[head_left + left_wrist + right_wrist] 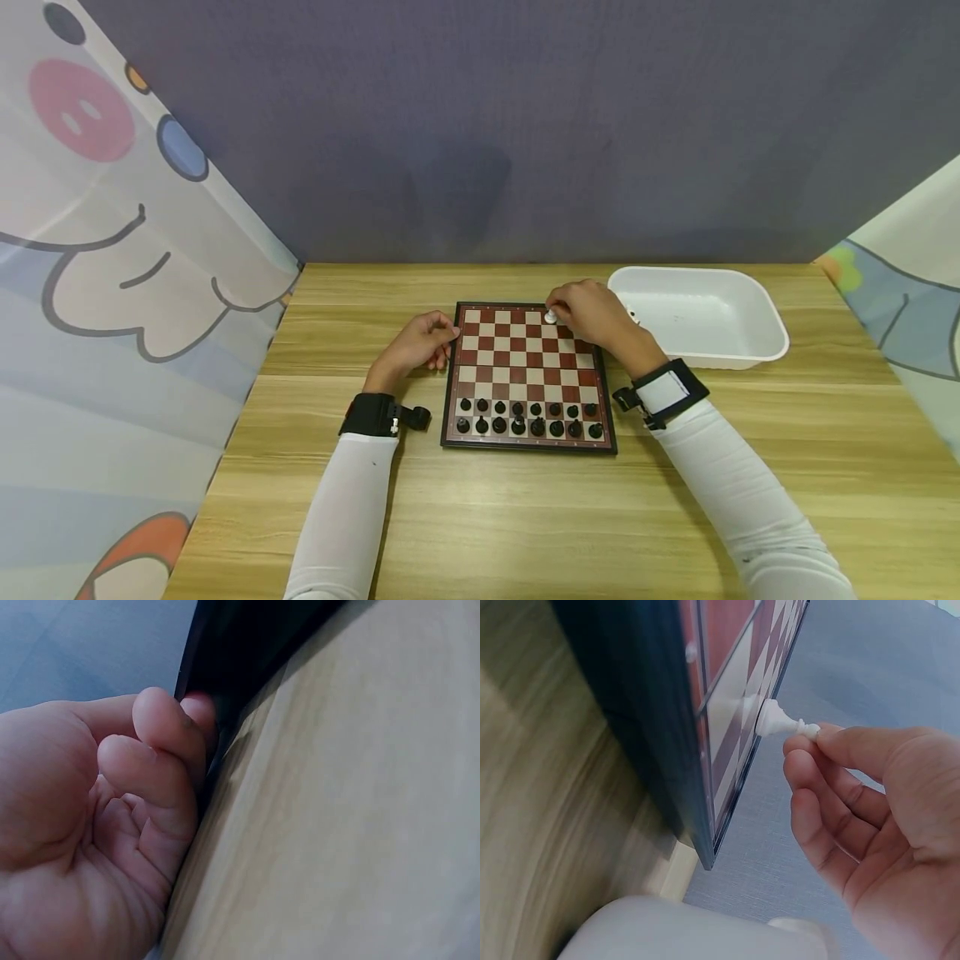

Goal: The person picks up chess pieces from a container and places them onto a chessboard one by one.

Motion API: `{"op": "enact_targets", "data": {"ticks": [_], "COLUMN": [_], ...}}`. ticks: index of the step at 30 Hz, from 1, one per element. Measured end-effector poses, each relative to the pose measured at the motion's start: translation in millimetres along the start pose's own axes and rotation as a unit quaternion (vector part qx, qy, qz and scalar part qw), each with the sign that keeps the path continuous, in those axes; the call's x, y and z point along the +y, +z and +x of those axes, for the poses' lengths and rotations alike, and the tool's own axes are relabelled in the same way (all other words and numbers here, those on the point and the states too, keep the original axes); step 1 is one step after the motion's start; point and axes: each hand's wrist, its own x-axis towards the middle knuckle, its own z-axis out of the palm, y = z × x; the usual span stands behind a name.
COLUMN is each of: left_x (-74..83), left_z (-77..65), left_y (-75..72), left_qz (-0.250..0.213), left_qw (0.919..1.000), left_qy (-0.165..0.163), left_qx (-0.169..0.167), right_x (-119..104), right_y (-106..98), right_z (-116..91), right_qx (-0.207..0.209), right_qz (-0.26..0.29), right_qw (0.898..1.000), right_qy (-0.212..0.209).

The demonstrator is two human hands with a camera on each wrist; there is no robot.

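Note:
A chessboard (517,358) with red and cream squares lies on the table. Two rows of black chess pieces (518,425) stand along its near side. At the far edge my right hand (592,315) pinches a white chess piece (776,720) by its top between thumb and fingers. The piece is upright, its base at the board's surface; I cannot tell if it touches. My left hand (420,340) holds the board's left edge with thumb and index finger, the other fingers curled (146,769). Its far fingertips are partly hidden behind the edge.
A white plastic tray (780,337) stands to the right of the board, close to my right wrist. A small white object (632,317) shows at its left rim. Behind the wooden table (525,517) rises a grey fabric wall (480,125); a printed curtain (112,333) hangs at left.

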Motion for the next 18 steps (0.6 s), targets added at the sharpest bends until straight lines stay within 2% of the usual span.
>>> {"op": "enact_targets", "data": {"ticks": [10, 18], "left_x": [0.0, 2.9], "left_z": [-1.0, -1.7], "left_y": [0.5, 1.5], "left_qz": [0.004, 0.012], "left_qw": [1.0, 0.9999], "left_qy": [0.002, 0.003], "left_qx": [0.005, 0.007], "right_x": [1.5, 1.7], "right_y": [0.6, -0.4], "right_z": [0.1, -0.7], "right_qx": [0.007, 0.006], "right_qz": [0.02, 0.017], "right_qw": [1.0, 1.0], "right_qy": [-0.008, -0.004]}}
